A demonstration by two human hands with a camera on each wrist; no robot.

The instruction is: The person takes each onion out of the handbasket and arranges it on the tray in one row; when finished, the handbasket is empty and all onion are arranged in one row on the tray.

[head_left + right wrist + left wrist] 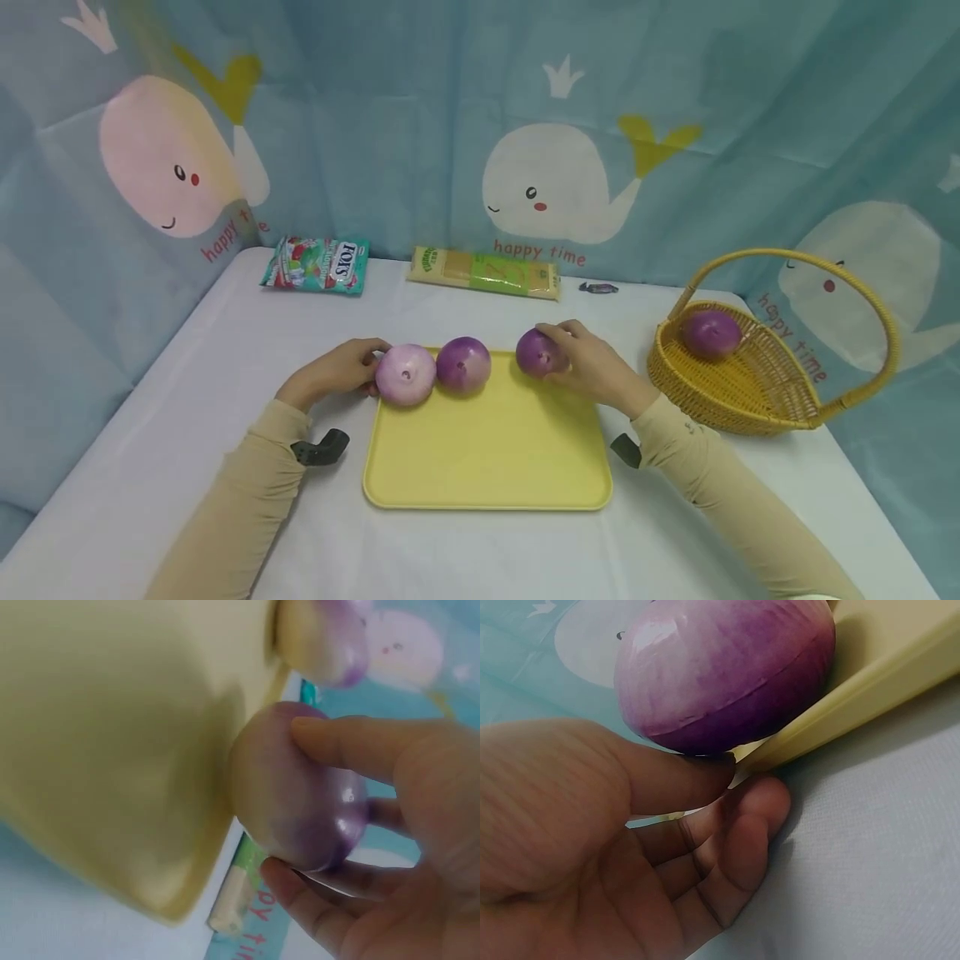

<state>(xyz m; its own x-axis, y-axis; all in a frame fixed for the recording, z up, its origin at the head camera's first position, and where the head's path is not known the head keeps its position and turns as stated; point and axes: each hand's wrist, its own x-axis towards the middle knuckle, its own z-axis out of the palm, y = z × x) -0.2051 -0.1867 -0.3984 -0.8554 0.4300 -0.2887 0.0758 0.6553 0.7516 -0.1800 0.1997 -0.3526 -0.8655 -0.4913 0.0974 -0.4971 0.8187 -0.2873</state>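
Note:
My right hand (592, 367) grips a purple onion (540, 353) at the tray's back right; in the right wrist view the thumb lies on one side of this onion (289, 795) and fingers on the other. Just left of the yellow tray (487, 458), my left hand (341, 371) is beside a paler onion (406, 375) at the back left corner. The left wrist view has its thumb right under that onion (727, 675), with the other fingers loosely bent by the rim. A further purple onion (463, 365) sits against the pale one on the tray.
At the right stands a yellow wicker basket (675, 383) with a tall handle and an onion (711, 334) inside. Along the back lie a FOX'S candy bag (318, 265), a long yellow-green packet (485, 272) and a small wrapped candy (598, 288). A printed curtain (390, 150) closes the back.

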